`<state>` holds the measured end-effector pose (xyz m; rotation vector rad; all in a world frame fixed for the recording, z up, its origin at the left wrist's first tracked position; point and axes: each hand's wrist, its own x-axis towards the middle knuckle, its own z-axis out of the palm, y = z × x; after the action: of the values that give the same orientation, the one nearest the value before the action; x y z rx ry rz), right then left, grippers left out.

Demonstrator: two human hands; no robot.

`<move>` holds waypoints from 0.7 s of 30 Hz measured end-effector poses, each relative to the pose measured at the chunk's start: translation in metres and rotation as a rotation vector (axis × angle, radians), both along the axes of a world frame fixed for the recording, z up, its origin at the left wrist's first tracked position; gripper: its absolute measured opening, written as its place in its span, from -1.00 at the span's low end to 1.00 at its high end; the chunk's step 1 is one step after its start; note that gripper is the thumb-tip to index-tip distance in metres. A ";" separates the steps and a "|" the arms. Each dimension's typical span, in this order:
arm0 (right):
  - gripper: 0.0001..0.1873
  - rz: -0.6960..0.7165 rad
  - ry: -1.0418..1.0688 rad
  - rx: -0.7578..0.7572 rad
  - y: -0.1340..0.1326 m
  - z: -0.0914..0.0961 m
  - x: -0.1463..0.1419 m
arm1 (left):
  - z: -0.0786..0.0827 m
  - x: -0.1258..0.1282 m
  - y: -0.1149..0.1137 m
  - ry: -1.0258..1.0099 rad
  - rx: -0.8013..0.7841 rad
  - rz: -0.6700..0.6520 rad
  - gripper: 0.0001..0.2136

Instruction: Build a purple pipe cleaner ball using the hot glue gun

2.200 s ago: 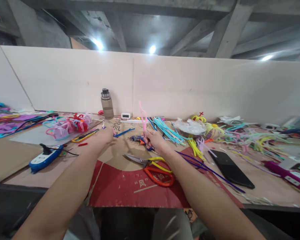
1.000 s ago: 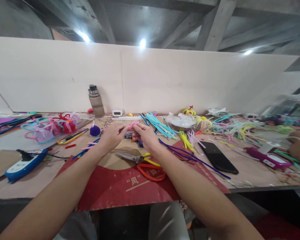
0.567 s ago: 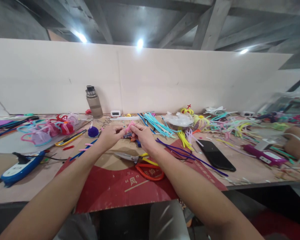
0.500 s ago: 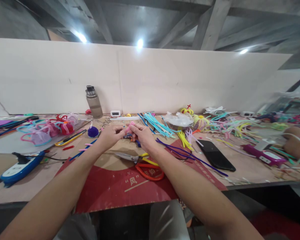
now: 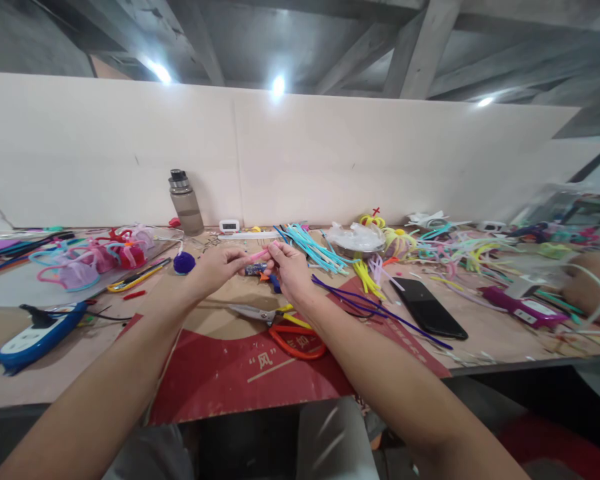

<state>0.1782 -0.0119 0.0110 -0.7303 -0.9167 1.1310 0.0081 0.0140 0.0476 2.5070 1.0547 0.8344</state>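
My left hand point(image 5: 219, 267) and my right hand point(image 5: 285, 268) meet above the middle of the table, both pinched on a short pink pipe cleaner point(image 5: 261, 253) stretched between their fingertips. Just below the hands lie scissors point(image 5: 285, 326) with orange and yellow handles on a red and brown cardboard sheet point(image 5: 240, 373). A small purple pompom point(image 5: 183, 263) sits left of my left hand. A small blue and orange tool point(image 5: 260, 270) lies under the hands.
A water bottle point(image 5: 185, 202) stands by the white partition. Teal pipe cleaners point(image 5: 310, 248), yellow ones point(image 5: 365, 275), purple ones point(image 5: 380, 313) and a black phone point(image 5: 427, 309) lie to the right. A blue power strip point(image 5: 35, 333) is left. Another person's hand point(image 5: 587, 287) rests far right.
My right hand brought the upright pink pipe cleaner down, my left hand joined it, and the piece is now drawn out straight between both. The view shifted right.
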 end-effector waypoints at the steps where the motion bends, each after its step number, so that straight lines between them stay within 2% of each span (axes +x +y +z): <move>1: -0.74 -0.025 0.006 -0.004 0.001 0.000 0.000 | -0.001 -0.002 0.002 0.017 0.006 0.006 -0.61; 7: -0.78 -0.076 0.085 0.003 0.003 -0.002 0.000 | 0.001 -0.005 0.007 0.063 0.049 0.092 -0.68; 14: -0.82 -0.092 0.172 -0.032 0.005 0.000 0.003 | -0.002 0.001 0.001 -0.069 0.039 0.079 -0.69; 21: -0.78 -0.081 0.151 -0.025 0.008 0.001 0.007 | -0.008 0.014 -0.006 -0.014 0.038 -0.009 -0.74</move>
<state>0.1852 -0.0042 0.0119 -0.6873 -0.7410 1.1113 0.0218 0.0081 0.0399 2.5311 1.0313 0.8765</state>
